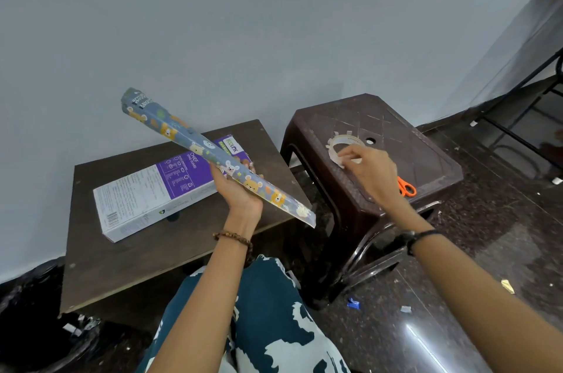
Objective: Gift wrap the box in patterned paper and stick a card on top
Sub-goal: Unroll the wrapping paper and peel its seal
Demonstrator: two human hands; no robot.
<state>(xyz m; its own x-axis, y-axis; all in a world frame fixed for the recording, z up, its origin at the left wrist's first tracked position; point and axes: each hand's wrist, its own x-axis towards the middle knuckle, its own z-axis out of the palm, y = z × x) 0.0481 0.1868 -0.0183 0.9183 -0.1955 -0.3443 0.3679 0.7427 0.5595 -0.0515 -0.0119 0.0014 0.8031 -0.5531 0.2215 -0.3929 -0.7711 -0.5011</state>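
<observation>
Left hand (240,187) grips rolled blue bear-print wrapping paper (210,153) mid-length; light, crushable, hold gently; right hand (370,168) pinches beige tape roll (342,149) on brown plastic stool (426,141); purple-white cardboard box (161,187) left, stiff.

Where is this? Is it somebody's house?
Probably a room at home, used as a craft corner. A plastic stool holds a tape roll and scissors, a low wooden table stands against a bare wall, and paper scraps litter the floor.

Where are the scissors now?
The scissors lie on the brown stool, right side of the head view, behind the right hand's wrist, near the tape.
</observation>
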